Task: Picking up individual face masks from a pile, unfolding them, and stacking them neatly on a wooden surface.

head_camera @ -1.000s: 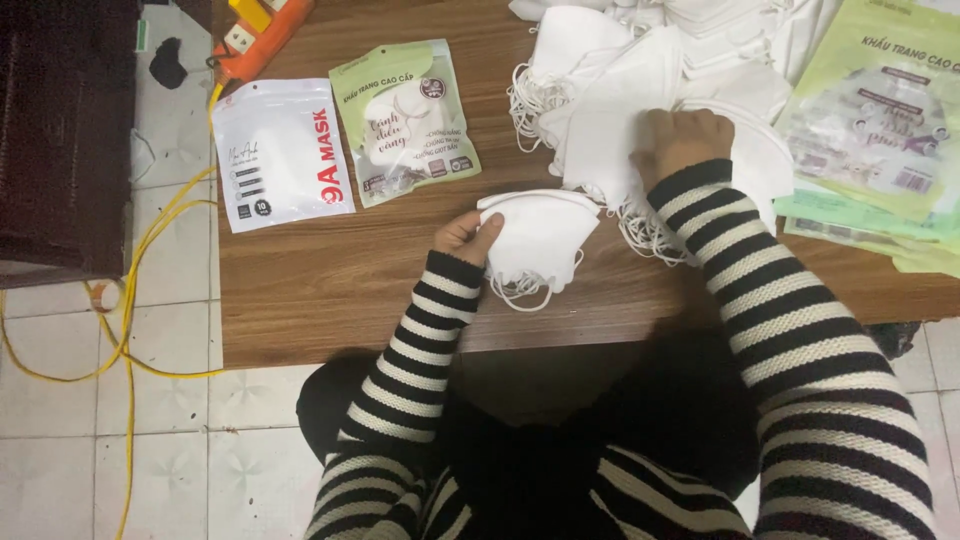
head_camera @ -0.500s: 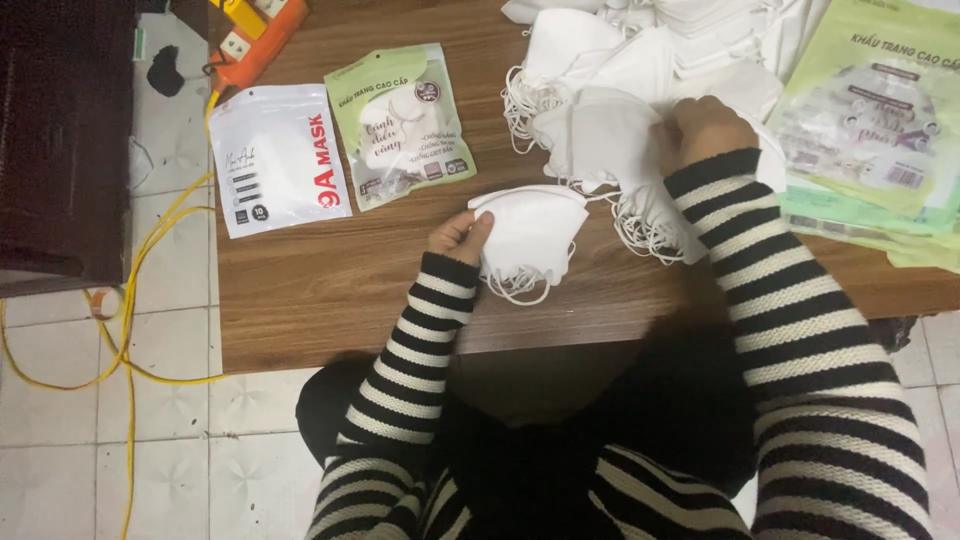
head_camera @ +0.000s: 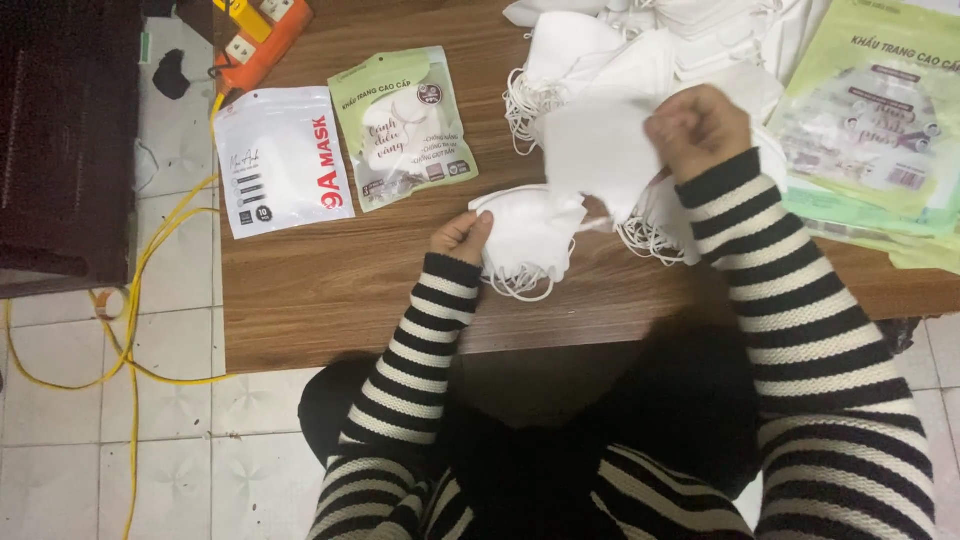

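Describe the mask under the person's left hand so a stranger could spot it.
On the wooden table, near its front edge, the left hand holds a folded white mask. Unlike the heaped masks behind, it lies alone, its ear loops spilling toward the person.

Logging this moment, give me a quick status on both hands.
Left hand pins folded white mask on table. Right hand pinches second white mask, lifted. Mask pile close behind.

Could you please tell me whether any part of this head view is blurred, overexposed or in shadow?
In the head view, the white mask lifted by the right hand is motion-blurred; the mask pile is washed out, its folds lost; the left hand and green pouch are sharp; the cabinet lies in shadow.
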